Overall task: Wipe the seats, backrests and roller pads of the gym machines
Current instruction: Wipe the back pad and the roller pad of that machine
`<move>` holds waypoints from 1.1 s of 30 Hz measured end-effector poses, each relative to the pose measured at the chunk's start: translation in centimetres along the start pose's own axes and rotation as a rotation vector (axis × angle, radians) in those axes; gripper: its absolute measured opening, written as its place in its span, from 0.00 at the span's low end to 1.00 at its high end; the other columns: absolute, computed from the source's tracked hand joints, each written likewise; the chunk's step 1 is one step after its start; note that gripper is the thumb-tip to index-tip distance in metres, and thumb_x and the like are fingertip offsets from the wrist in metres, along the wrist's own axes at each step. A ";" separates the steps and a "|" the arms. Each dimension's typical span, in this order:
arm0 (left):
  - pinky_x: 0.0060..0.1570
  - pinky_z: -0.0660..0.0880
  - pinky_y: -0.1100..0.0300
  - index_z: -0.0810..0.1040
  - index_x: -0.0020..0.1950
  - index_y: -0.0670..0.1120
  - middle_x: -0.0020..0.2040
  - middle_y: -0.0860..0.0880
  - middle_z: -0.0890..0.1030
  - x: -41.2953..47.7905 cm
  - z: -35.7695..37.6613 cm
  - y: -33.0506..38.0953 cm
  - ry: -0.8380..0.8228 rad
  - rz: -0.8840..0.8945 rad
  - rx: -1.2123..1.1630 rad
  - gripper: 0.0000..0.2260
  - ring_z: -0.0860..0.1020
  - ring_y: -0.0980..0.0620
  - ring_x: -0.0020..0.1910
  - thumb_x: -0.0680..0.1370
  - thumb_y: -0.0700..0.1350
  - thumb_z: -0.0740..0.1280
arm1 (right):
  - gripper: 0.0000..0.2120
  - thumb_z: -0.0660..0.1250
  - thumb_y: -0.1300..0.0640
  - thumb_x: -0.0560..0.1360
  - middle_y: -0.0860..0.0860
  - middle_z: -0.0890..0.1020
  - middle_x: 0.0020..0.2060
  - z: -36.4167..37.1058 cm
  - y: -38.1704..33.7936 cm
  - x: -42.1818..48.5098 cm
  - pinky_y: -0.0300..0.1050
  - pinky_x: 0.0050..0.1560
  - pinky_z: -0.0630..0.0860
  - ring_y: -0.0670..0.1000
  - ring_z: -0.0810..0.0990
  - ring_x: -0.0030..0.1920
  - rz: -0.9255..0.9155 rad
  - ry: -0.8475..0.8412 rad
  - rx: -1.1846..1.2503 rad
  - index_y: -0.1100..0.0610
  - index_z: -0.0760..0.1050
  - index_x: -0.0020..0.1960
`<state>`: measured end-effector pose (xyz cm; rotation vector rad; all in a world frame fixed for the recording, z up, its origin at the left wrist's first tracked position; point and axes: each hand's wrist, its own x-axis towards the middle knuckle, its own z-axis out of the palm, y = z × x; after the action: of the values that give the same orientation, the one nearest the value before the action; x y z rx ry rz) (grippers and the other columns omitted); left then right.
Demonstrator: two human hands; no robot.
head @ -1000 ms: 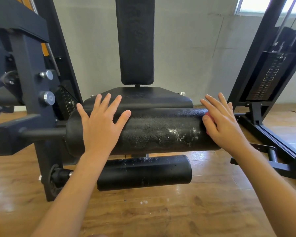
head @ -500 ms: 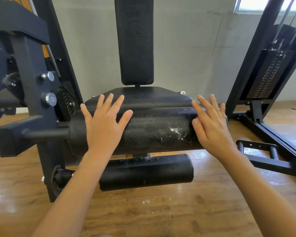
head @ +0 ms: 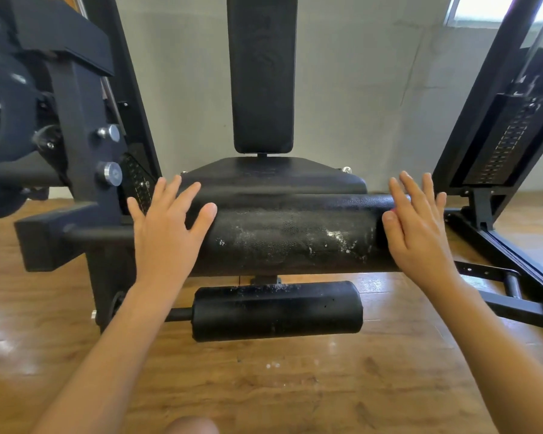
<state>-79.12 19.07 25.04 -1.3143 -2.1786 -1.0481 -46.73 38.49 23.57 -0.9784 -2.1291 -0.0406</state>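
Grip flat: left hand (head: 166, 236), right hand (head: 417, 239); roller pad (head: 289, 239) axis left-right.

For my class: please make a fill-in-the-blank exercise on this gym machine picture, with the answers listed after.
1. The left hand lies flat on the ___ end of the upper roller pad.
2. The right hand rests on its other end, beside smears coloured ___.
3. The lower roller pad sits ___ the upper one.
4. The backrest rises upright from the back of the ___.
Missing words: left; white; below; seat.
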 end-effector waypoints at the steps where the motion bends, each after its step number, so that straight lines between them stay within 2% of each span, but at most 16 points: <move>1: 0.78 0.42 0.36 0.72 0.76 0.50 0.80 0.46 0.67 0.0 0.1 0.0 -0.006 -0.002 0.002 0.22 0.57 0.47 0.82 0.84 0.57 0.60 | 0.27 0.49 0.48 0.85 0.54 0.58 0.82 0.5 -1.1 0.2 0.62 0.80 0.39 0.57 0.44 0.83 -0.016 0.008 0.020 0.56 0.59 0.81; 6: 0.77 0.40 0.36 0.72 0.76 0.51 0.79 0.48 0.67 0.2 0.5 0.6 0.012 -0.013 0.012 0.22 0.57 0.48 0.82 0.85 0.57 0.59 | 0.26 0.49 0.48 0.86 0.54 0.57 0.82 3.0 -6.4 0.6 0.50 0.78 0.33 0.57 0.43 0.83 -0.138 -0.007 -0.009 0.55 0.59 0.82; 11: 0.78 0.41 0.38 0.72 0.77 0.51 0.80 0.48 0.67 0.1 0.4 0.2 0.003 -0.011 0.004 0.22 0.56 0.49 0.82 0.84 0.58 0.59 | 0.28 0.47 0.47 0.85 0.54 0.56 0.82 1.8 -4.4 0.4 0.57 0.80 0.40 0.57 0.43 0.83 -0.156 -0.083 -0.051 0.55 0.55 0.82; 18: 0.76 0.40 0.33 0.74 0.75 0.52 0.78 0.47 0.69 0.0 0.7 0.4 0.026 0.008 0.070 0.22 0.59 0.46 0.81 0.84 0.59 0.58 | 0.27 0.51 0.47 0.85 0.54 0.56 0.82 2.8 -6.1 0.1 0.65 0.79 0.42 0.60 0.44 0.82 0.023 0.040 0.015 0.55 0.60 0.82; 22: 0.76 0.39 0.33 0.73 0.76 0.53 0.79 0.48 0.68 0.1 0.6 0.4 0.017 0.014 0.074 0.22 0.58 0.47 0.82 0.84 0.60 0.57 | 0.27 0.49 0.46 0.85 0.57 0.58 0.82 4.2 -9.7 0.4 0.64 0.78 0.41 0.63 0.47 0.82 -0.044 0.024 -0.025 0.55 0.61 0.81; 26: 0.76 0.41 0.32 0.73 0.76 0.52 0.79 0.47 0.68 0.1 0.7 0.3 0.025 0.015 0.068 0.22 0.58 0.46 0.81 0.85 0.59 0.58 | 0.27 0.48 0.46 0.85 0.57 0.58 0.82 3.4 -8.2 0.4 0.65 0.78 0.43 0.62 0.46 0.82 -0.091 -0.039 -0.110 0.54 0.58 0.82; 30: 0.76 0.40 0.33 0.73 0.75 0.53 0.79 0.48 0.69 0.1 0.8 0.2 0.030 0.018 0.078 0.21 0.58 0.47 0.82 0.85 0.59 0.57 | 0.26 0.49 0.48 0.85 0.57 0.58 0.81 3.1 -6.7 0.2 0.64 0.78 0.42 0.62 0.47 0.82 0.093 0.067 -0.049 0.56 0.61 0.81; 33: 0.76 0.39 0.35 0.73 0.76 0.54 0.79 0.49 0.68 0.0 0.8 0.4 0.020 0.017 0.067 0.21 0.57 0.48 0.82 0.85 0.59 0.57 | 0.26 0.50 0.49 0.85 0.58 0.59 0.81 4.1 -9.3 0.1 0.66 0.79 0.44 0.63 0.49 0.82 0.161 0.138 -0.040 0.58 0.62 0.80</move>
<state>-78.77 19.79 24.71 -1.2846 -2.1648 -0.9691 -55.48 33.32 23.34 -1.1343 -1.9258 -0.0688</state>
